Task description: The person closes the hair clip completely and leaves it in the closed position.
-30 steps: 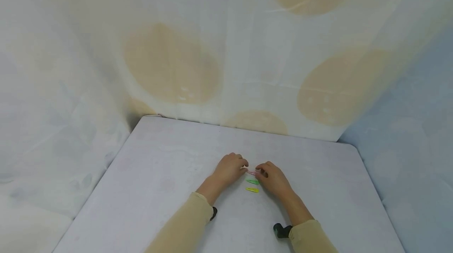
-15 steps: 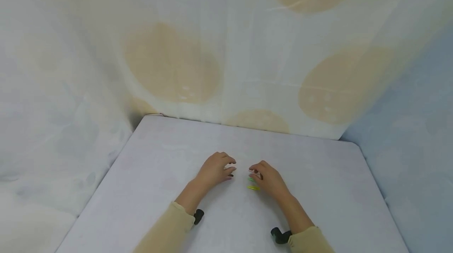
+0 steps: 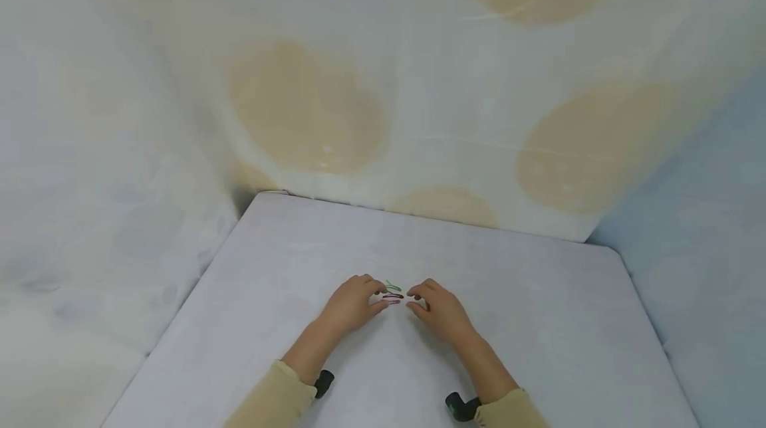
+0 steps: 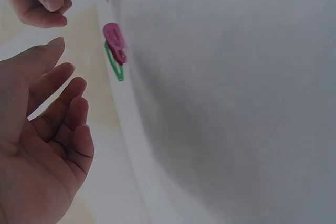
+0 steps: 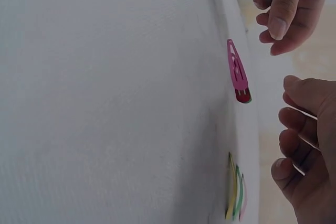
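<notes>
Three hair clips lie close together on the white table: a green clip, a dark red clip and a pink clip. My left hand rests just left of them, fingers loosely curled, holding nothing. My right hand rests just right of them, also empty. The left wrist view has the pink clip over the green clip, beyond my relaxed left hand. The right wrist view has the pink clip and my right hand.
A second small group of yellow, green and pink clips lies near my right hand in the right wrist view; the head view hides it. A pale curtain with beige spots hangs behind and beside the table. Both sleeves are tan.
A second ago both hands pinched a pink clip between them. They parted, the left hand drew back to the left, and both now rest empty on either side of another cluster of clips.
</notes>
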